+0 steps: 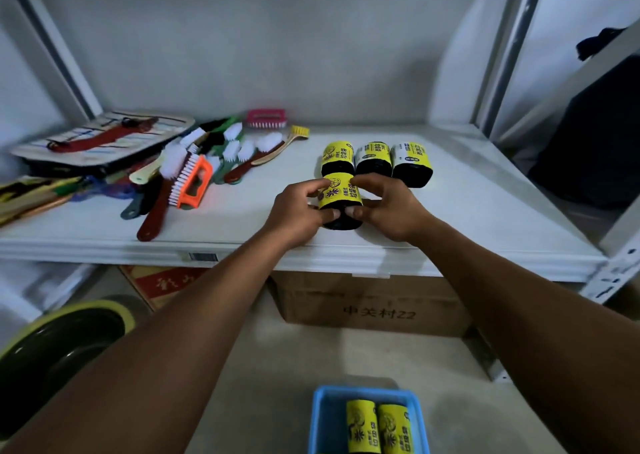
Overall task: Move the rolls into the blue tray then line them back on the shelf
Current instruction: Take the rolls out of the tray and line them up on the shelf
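Observation:
On the white shelf (467,190) three black rolls with yellow labels (374,161) stand side by side in a row. Just in front of the leftmost one sits a fourth roll (340,197), held from both sides. My left hand (294,213) grips its left side with fingers over the top and thumb at the front. My right hand (389,208) grips its right side the same way. Down on the floor at the bottom of the view is the blue tray (320,415), with two more yellow-labelled rolls (379,427) lying in it.
A heap of scrubbing brushes (207,163) and a flat patterned package (104,138) fill the shelf's left half. Under the shelf are cardboard boxes (374,306) and a yellow-rimmed basin (59,343) at lower left. A metal upright (509,52) stands at the right.

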Available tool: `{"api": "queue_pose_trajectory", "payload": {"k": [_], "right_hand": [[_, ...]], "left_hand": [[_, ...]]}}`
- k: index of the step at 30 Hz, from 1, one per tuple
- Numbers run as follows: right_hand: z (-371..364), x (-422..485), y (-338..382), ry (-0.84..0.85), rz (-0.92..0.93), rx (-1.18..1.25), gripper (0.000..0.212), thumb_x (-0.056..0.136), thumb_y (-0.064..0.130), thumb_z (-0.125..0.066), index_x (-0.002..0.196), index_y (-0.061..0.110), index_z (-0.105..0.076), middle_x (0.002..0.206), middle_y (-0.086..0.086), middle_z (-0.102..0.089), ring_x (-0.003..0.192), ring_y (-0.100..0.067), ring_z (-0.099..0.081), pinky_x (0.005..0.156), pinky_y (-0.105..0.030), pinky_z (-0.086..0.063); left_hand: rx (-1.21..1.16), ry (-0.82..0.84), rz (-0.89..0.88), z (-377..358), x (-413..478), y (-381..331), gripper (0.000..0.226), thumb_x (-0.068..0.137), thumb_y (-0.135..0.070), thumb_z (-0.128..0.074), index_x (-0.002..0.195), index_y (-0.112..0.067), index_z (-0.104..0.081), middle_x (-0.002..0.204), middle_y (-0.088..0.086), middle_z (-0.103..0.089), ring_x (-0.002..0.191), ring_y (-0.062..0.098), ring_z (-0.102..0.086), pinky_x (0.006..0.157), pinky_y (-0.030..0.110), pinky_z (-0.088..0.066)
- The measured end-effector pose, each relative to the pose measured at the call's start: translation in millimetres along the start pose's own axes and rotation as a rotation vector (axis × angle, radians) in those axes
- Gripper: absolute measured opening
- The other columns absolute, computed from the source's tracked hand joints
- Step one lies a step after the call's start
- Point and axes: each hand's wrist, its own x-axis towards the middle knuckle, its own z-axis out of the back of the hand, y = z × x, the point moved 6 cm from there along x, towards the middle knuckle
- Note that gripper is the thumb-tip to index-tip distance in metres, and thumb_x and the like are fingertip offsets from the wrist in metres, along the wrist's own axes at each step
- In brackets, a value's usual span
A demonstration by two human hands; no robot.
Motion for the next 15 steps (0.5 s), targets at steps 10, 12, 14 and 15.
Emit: {"api": "queue_pose_trajectory", "payload": {"k": [10, 12, 14, 15], "right_hand": [[-15, -1, -7, -0.187, -0.062, -0.143, 0.06, 0.079, 0.027, -0.072, 0.134, 0.032, -0.049, 0.125, 0.005, -0.063, 0.089, -0.012, -0.069, 0.09, -0.036, -0.053], [-14, 0, -7, -0.205, -0.075, -0.178, 0.059, 0.082, 0.026, -0.071, 0.136, 0.03, -0.048, 0.118, 0.001, -0.063, 0.091, -0.016, -0.068, 0.087, -0.034, -0.053], [-13, 3, -7, -0.212, -0.078, -0.201, 0.058, 0.083, 0.027, -0.071, 0.136, 0.031, -0.049, 0.114, 0.0, -0.065, 0.095, -0.017, -0.066, 0.086, -0.034, -0.053], [-13, 4, -7, -0.214, -0.081, -0.21, 0.057, 0.082, 0.028, -0.07, 0.135, 0.032, -0.05, 0.113, 0.0, -0.066, 0.098, -0.017, -0.065, 0.086, -0.034, -0.053]], "left_hand": [[0.214, -0.052, -0.075, -11, 13, 2, 0.059, 0.093, -0.013, -0.061, 0.147, -0.025, -0.041, 0.139, 0.009, -0.055, 0.121, 0.027, -0.056, 0.099, 0.035, -0.046], [0.241, -0.067, -0.072, -11, 15, 2, 0.059, 0.093, -0.014, -0.06, 0.147, -0.025, -0.04, 0.139, 0.009, -0.055, 0.122, 0.028, -0.055, 0.1, 0.036, -0.046], [0.258, -0.08, -0.072, -11, 18, 1, 0.059, 0.093, -0.016, -0.061, 0.147, -0.025, -0.041, 0.138, 0.01, -0.056, 0.121, 0.029, -0.055, 0.1, 0.037, -0.046], [0.26, -0.084, -0.074, -11, 19, 0, 0.059, 0.092, -0.016, -0.061, 0.147, -0.025, -0.042, 0.138, 0.01, -0.056, 0.121, 0.029, -0.055, 0.1, 0.038, -0.046]]}}
